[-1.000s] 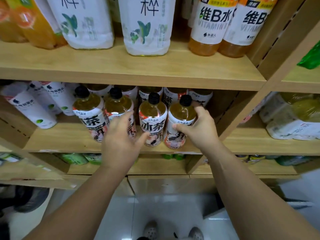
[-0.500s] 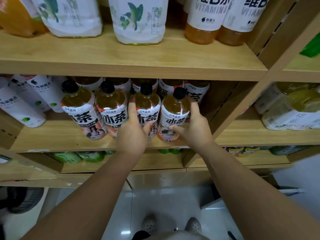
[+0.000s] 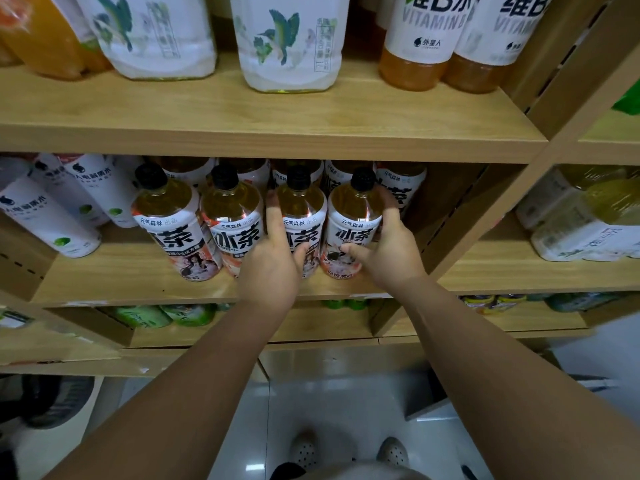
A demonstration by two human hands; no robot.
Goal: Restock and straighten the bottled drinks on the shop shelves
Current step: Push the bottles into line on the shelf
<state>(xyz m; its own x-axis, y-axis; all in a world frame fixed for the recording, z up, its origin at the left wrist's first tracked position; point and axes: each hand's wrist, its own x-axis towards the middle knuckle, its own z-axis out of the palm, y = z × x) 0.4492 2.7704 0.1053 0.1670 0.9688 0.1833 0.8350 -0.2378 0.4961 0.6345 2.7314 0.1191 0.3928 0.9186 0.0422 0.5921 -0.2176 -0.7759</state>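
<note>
From the head camera, a light wooden middle shelf [image 3: 104, 275] carries a front row of four clear plastic tea bottles with black caps, amber liquid and white-and-pink labels, with more of the same kind standing behind them. The left hand [image 3: 273, 268] grips the third bottle [image 3: 304, 209] from the left. Its fingers reach up the bottle's left side, in the gap next to the second bottle [image 3: 232, 216], and its thumb lies across the label front. The right hand [image 3: 388, 258] holds the fourth bottle [image 3: 353, 216], the last in the row, with fingers wrapped round its right shoulder and thumb pressed on the lower label. Both held bottles stand side by side near the shelf's front edge. The first bottle [image 3: 166, 216] stands untouched. Left of the row are slim white-sleeved bottles [image 3: 52, 216] with green dots. On the upper wooden shelf [image 3: 277, 116] stand large white bird-print bottles [image 3: 287, 46] and orange vitamin drinks [image 3: 415, 46]. The compartment to the right holds a shrink-wrapped pack [image 3: 581, 220] of yellowish drinks. Below, green bottles [image 3: 166, 315] sit on a lower shelf, and pale perforated shoes [image 3: 304, 452] stand on glossy floor tiles.
</note>
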